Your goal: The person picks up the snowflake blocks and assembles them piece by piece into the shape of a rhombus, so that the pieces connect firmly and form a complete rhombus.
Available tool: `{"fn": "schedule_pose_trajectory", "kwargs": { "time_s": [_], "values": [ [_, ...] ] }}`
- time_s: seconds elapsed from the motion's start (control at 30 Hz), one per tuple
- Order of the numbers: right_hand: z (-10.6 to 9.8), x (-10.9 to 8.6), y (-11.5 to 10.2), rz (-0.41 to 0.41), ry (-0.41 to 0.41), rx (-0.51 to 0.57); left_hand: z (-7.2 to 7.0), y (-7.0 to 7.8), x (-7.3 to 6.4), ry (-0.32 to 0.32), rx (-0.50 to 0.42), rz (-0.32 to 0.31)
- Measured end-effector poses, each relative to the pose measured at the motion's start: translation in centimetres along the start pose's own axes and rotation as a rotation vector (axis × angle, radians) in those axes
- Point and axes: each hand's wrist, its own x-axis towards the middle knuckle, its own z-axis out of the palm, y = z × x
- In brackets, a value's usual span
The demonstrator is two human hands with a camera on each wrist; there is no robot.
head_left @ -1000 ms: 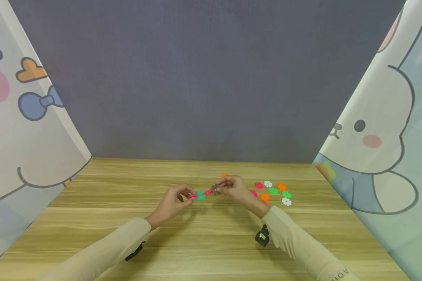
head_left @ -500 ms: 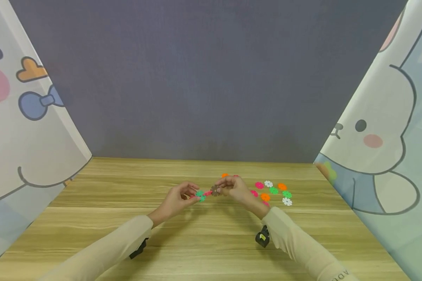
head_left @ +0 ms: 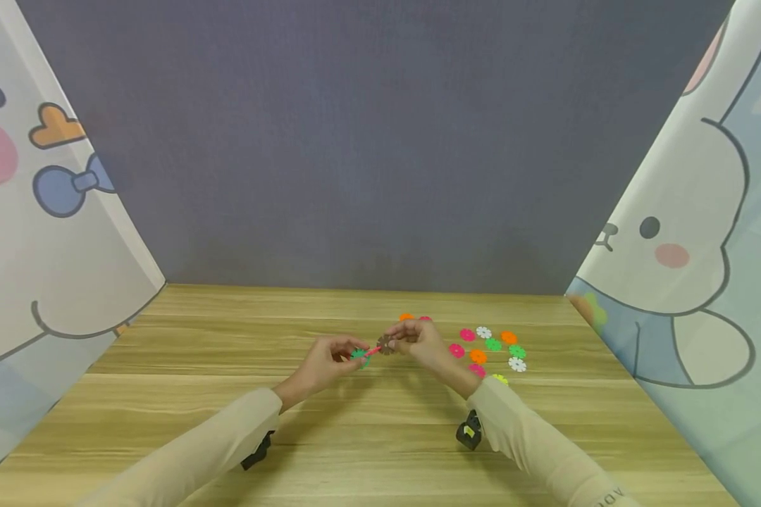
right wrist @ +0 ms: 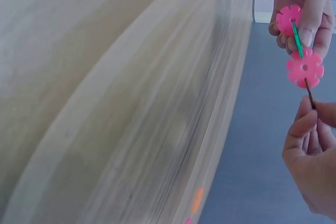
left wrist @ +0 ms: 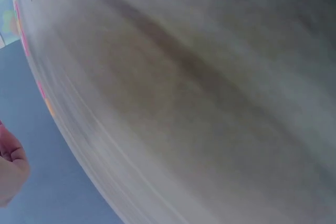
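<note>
Slotted plastic snowflake discs form a short chain between my hands, above the table. In the right wrist view it runs from a pink disc [right wrist: 288, 20] through a green disc [right wrist: 297, 41] and a second pink disc [right wrist: 304, 68] to a brown disc [right wrist: 310, 94]. My left hand [head_left: 323, 362] pinches the chain's left part at the green disc; the end pink disc is hidden in the head view. With thumb and fingers, my right hand [head_left: 423, 348] pinches the brown disc, seen edge-on in the right wrist view. The left wrist view shows only part of my left hand [left wrist: 13, 169].
Loose discs lie on the wooden table [head_left: 368, 451] right of my hands, among them an orange disc [head_left: 478, 356], a white disc [head_left: 516, 364], a green disc [head_left: 493, 344] and a yellow disc [head_left: 499, 379]. A grey panel [head_left: 368, 155] stands behind.
My left hand has shifted slightly right and now grips at the green disc, where the end pink disc showed earlier. The middle pink disc has turned edge-on. My right hand has barely moved.
</note>
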Motion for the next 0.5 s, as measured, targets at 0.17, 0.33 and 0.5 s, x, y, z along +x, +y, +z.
{"fn": "schedule_pose_trajectory", "kwargs": {
  "time_s": [0.17, 0.33, 0.5],
  "values": [
    [0.0, 0.7, 1.6, -0.015, -0.006, 0.003, 0.0, 0.0, -0.2, 0.016, -0.003, -0.004],
    [0.2, 0.9, 2.0, -0.018, -0.006, 0.013, 0.0, -0.2, -0.3, 0.023, -0.006, 0.018],
    [0.5, 0.8, 1.9, -0.004, 0.005, 0.000, 0.0, -0.2, -0.3, 0.025, -0.004, 0.014]
  ]
}}
